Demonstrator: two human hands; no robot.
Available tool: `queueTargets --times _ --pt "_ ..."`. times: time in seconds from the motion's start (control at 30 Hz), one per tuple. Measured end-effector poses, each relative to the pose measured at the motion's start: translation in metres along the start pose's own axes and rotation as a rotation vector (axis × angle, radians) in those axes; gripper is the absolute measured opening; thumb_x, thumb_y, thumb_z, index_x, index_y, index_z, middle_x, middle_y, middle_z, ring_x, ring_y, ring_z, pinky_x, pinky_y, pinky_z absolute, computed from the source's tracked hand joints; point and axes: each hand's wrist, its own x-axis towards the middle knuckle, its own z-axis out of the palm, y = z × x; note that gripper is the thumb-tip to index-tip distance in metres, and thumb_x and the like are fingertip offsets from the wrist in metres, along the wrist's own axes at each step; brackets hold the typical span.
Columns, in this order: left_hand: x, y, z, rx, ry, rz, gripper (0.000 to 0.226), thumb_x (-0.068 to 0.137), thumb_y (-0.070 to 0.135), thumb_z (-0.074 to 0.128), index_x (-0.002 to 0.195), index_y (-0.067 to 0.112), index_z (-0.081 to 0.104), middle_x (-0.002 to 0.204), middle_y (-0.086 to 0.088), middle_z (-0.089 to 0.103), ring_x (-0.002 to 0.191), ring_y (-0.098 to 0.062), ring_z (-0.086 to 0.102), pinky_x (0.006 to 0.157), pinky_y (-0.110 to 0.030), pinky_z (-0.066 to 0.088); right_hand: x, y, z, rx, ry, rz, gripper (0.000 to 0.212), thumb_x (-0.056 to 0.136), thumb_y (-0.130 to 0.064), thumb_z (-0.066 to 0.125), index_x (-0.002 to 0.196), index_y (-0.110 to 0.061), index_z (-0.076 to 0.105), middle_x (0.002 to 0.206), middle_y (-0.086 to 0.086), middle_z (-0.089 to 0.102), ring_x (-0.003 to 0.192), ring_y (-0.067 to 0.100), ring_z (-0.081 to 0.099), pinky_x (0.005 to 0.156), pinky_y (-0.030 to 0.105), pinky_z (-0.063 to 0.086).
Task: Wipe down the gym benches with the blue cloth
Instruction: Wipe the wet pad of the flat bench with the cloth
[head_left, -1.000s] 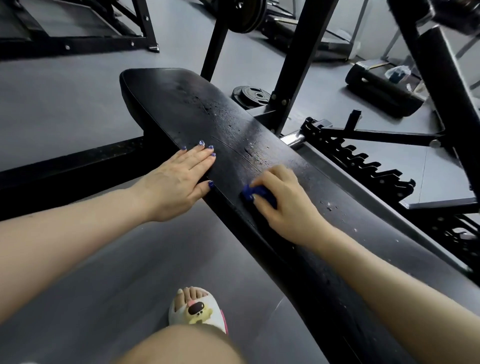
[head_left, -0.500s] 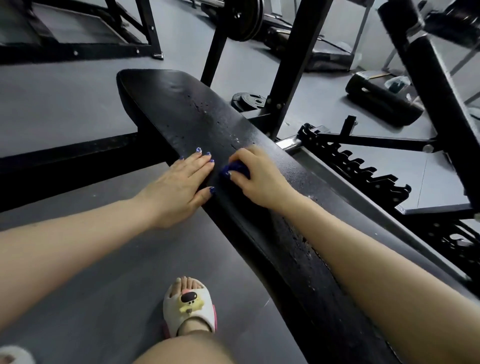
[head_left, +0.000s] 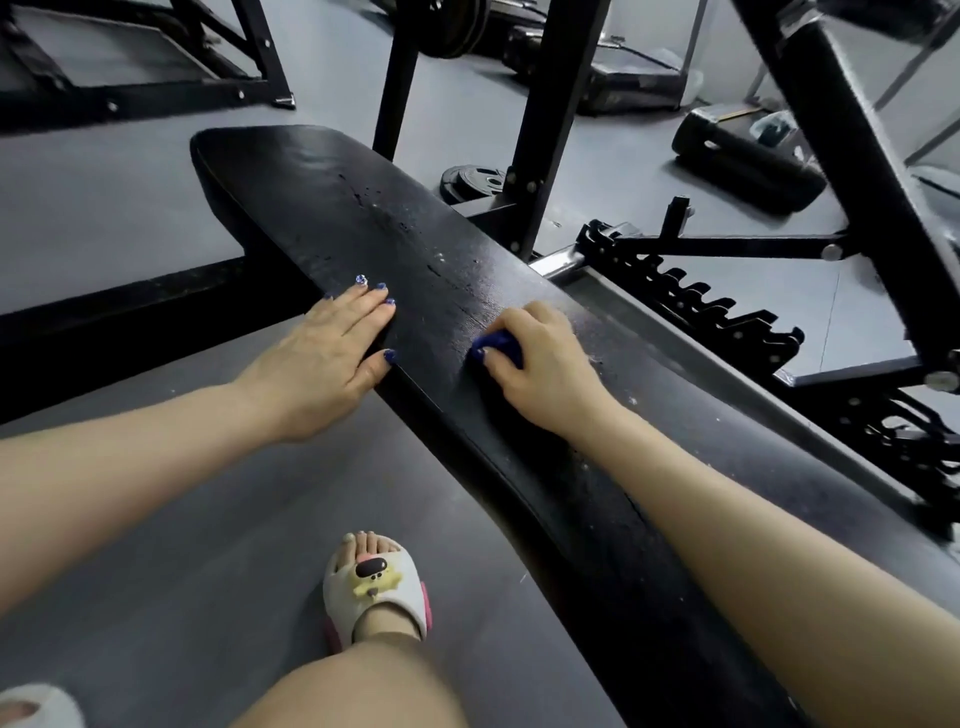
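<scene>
A: Gym floor, black bench (head_left: 363, 218). Left hand (head_left: 322, 364) flat, fingers straight, bracing near edge.
B: Right hand (head_left: 545, 374) curled around blue cloth (head_left: 496, 345), mostly hidden, mid-pad. Overlap strokes; press evenly.

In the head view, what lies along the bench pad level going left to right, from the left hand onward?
left hand flat on the bench edge → blue cloth → right hand gripping it → toothed adjustment rack → slanted black frame post
</scene>
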Motion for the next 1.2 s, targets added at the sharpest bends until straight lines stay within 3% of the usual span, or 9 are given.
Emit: queueTargets --times 0.1,0.23,0.33,0.5,0.67,0.8,0.9,1.03,1.2 --pt "-0.010 0.017 -0.001 -0.002 0.009 0.032 0.081 0.088 0.060 0.005 0.153 0.015 0.022 0.162 -0.001 0.011 0.149 -0.011 -0.003 0.116 -0.026 -0.007 -0.019 -0.020 0.006 0.041 -0.007 -0.029 0.020 0.085 -0.022 0.061 0.102 -0.013 0.064 0.101 0.009 0.052 0.098 0.031 0.049 0.090 0.043 0.041" --pt "-0.025 0.056 0.013 -0.103 0.019 -0.007 0.077 0.091 0.057 0.014 0.153 0.011 0.022 0.162 -0.001 0.011 0.149 -0.014 -0.004 0.118 -0.029 -0.004 -0.079 -0.020 -0.021 0.069 -0.057 -0.090 0.024 0.083 -0.023 0.060 0.105 -0.015 0.066 0.101 0.001 0.051 0.096 0.019 0.048 0.089 0.023 0.036" --pt "-0.026 0.067 0.010 -0.001 -0.030 -0.100 0.063 0.102 0.045 0.021 0.153 0.010 0.016 0.162 -0.002 0.006 0.149 -0.016 -0.006 0.119 -0.035 -0.002 -0.133 -0.014 -0.041 0.054 -0.072 -0.082 0.025 0.085 -0.027 0.059 0.108 -0.020 0.065 0.105 -0.007 0.048 0.099 0.014 0.046 0.091 0.013 0.032" --pt "-0.023 0.096 -0.022 0.391 -0.275 -0.179 0.059 0.104 0.039 0.014 0.154 0.011 0.002 0.163 -0.003 -0.002 0.149 -0.017 -0.005 0.120 -0.042 0.004 -0.151 -0.014 -0.047 0.055 -0.052 -0.036 0.022 0.086 -0.024 0.061 0.107 -0.020 0.065 0.106 0.002 0.052 0.103 0.025 0.048 0.093 0.038 0.042" --pt "-0.036 0.120 -0.036 0.508 -0.414 -0.105 0.064 0.104 0.044 0.015 0.153 0.007 -0.001 0.163 -0.007 -0.004 0.149 -0.019 -0.007 0.121 -0.041 0.006 -0.150 -0.018 -0.045 0.024 -0.070 -0.010 0.020 0.090 -0.022 0.062 0.110 -0.021 0.064 0.111 0.002 0.052 0.107 0.025 0.045 0.096 0.042 0.040" --pt "-0.044 0.114 -0.027 0.277 -0.346 -0.158 0.065 0.103 0.046 0.021 0.154 0.010 -0.001 0.163 -0.004 -0.007 0.149 -0.017 -0.008 0.120 -0.039 0.004 -0.158 -0.018 -0.052 -0.011 -0.086 -0.028 0.032 0.092 -0.039 0.050 0.120 -0.031 0.063 0.119 -0.006 0.054 0.114 0.020 0.045 0.102 0.039 0.035" --pt "-0.042 0.111 -0.024 0.253 -0.341 -0.130 0.064 0.103 0.044 0.017 0.154 0.010 0.001 0.163 -0.006 -0.006 0.149 -0.018 -0.008 0.119 -0.041 0.005 -0.163 -0.013 -0.058 -0.052 -0.103 -0.078 0.041 0.090 -0.046 0.045 0.125 -0.033 0.061 0.122 -0.010 0.055 0.114 0.016 0.046 0.101 0.037 0.036" --pt "-0.040 0.105 -0.016 0.160 -0.261 -0.147 0.065 0.102 0.047 0.022 0.154 0.012 0.007 0.163 -0.003 -0.001 0.149 -0.016 -0.004 0.119 -0.040 0.005 -0.128 -0.002 -0.049 -0.087 -0.093 -0.185 0.031 0.088 -0.034 0.051 0.113 -0.022 0.064 0.111 -0.002 0.054 0.104 0.021 0.050 0.094 0.039 0.042" --pt "-0.043 0.093 -0.002 0.109 -0.125 -0.097 0.061 0.101 0.044 0.029 0.153 0.014 0.017 0.162 -0.002 0.011 0.149 -0.015 0.004 0.121 -0.039 0.008 -0.032 -0.006 -0.012 -0.040 -0.069 -0.040 0.026 0.088 -0.018 0.059 0.114 -0.012 0.059 0.111 0.011 0.053 0.108 0.033 0.050 0.093 0.037 0.041"
